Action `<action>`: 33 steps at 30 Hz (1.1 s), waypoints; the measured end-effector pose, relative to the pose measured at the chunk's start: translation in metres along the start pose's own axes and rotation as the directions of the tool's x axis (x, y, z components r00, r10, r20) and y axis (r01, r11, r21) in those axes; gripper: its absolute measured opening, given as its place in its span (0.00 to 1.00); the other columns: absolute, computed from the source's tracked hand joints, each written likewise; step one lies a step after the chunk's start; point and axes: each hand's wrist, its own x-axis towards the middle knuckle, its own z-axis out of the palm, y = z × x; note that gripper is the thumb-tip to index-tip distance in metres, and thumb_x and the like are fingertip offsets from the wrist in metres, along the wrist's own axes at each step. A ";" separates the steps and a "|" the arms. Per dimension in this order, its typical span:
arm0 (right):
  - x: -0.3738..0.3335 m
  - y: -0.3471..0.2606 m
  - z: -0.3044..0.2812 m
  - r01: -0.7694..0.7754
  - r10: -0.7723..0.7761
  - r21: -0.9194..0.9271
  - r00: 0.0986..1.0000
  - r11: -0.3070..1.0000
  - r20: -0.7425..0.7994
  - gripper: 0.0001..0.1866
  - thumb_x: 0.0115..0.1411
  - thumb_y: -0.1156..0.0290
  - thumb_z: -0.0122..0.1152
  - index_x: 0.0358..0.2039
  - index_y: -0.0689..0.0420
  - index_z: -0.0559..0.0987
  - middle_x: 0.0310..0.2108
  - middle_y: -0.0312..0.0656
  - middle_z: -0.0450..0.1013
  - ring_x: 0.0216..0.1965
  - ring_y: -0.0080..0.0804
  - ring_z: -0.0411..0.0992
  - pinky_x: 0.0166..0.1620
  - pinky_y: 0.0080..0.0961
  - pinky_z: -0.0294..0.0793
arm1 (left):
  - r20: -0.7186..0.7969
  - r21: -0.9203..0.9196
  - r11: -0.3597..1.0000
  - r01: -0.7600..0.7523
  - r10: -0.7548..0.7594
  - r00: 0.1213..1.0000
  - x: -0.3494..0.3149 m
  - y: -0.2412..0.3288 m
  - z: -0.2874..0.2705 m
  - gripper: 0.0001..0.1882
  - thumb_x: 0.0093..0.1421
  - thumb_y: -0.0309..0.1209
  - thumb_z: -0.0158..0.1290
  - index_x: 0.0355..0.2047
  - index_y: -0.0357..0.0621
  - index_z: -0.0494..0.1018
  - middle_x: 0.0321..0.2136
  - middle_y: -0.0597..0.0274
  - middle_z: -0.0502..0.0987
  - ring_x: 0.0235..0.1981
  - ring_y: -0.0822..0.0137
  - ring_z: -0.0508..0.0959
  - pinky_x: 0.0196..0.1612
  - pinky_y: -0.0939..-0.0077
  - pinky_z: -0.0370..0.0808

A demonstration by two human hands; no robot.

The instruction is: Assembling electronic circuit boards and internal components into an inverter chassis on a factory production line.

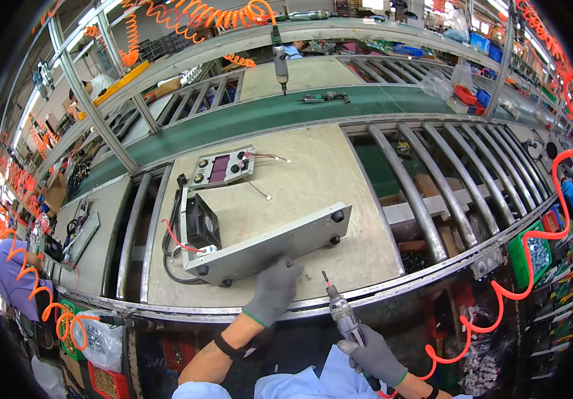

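A grey metal chassis (276,245) stands on its side on the board, with black rubber feet facing me. My gloved left hand (274,290) is up against its lower edge, fingers curled together; whatever they pinch is too small or hidden to make out. In my gloved right hand (374,356) is a pneumatic screwdriver (344,315), its bit pointing up and away, apart from the chassis. Behind the chassis panel sits a black fan (202,221) with a red wire. A control panel (222,168) with knobs, a purplish display and loose wires lies farther back.
The work board (313,159) sits on a roller conveyor (426,199). Beyond runs a green belt (393,100) with another screwdriver (325,98) on it; one more screwdriver (280,63) hangs above. An orange coiled hose (499,292) loops at right. A person (17,272) is at left.
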 end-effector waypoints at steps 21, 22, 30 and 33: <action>-0.007 -0.003 0.023 0.200 -0.194 -0.052 0.975 0.978 0.105 0.21 0.58 0.61 0.67 0.47 0.57 0.73 0.24 0.34 0.69 0.19 0.19 0.66 0.22 0.22 0.68 | 0.618 -0.745 -0.024 0.667 -0.402 0.676 -0.026 0.005 -0.038 0.13 0.69 0.35 0.50 0.41 0.36 0.76 0.28 0.62 0.78 0.24 0.77 0.77 0.24 0.84 0.74; -0.007 -0.003 0.024 0.217 -0.210 -0.057 0.971 0.975 0.111 0.22 0.58 0.61 0.67 0.48 0.57 0.73 0.25 0.34 0.69 0.19 0.19 0.66 0.22 0.22 0.68 | 0.618 -0.743 -0.025 0.669 -0.407 0.672 -0.027 0.005 -0.039 0.13 0.69 0.35 0.50 0.41 0.36 0.76 0.28 0.62 0.78 0.24 0.77 0.77 0.24 0.84 0.74; -0.008 -0.002 0.027 0.283 -0.274 -0.063 0.954 0.957 0.122 0.23 0.59 0.61 0.67 0.50 0.58 0.72 0.24 0.35 0.70 0.18 0.19 0.66 0.22 0.21 0.67 | 0.611 -0.734 0.028 0.679 -0.410 0.677 -0.032 0.001 -0.039 0.14 0.70 0.39 0.50 0.36 0.39 0.73 0.23 0.65 0.75 0.19 0.77 0.75 0.21 0.83 0.71; -0.009 -0.007 0.019 0.159 -0.157 0.012 0.960 0.987 0.232 0.21 0.60 0.62 0.65 0.50 0.58 0.72 0.24 0.34 0.69 0.17 0.18 0.65 0.21 0.20 0.66 | 0.613 -0.762 -0.033 0.646 -0.358 0.705 -0.035 -0.003 -0.036 0.14 0.70 0.39 0.51 0.35 0.39 0.73 0.22 0.65 0.75 0.19 0.77 0.74 0.21 0.83 0.70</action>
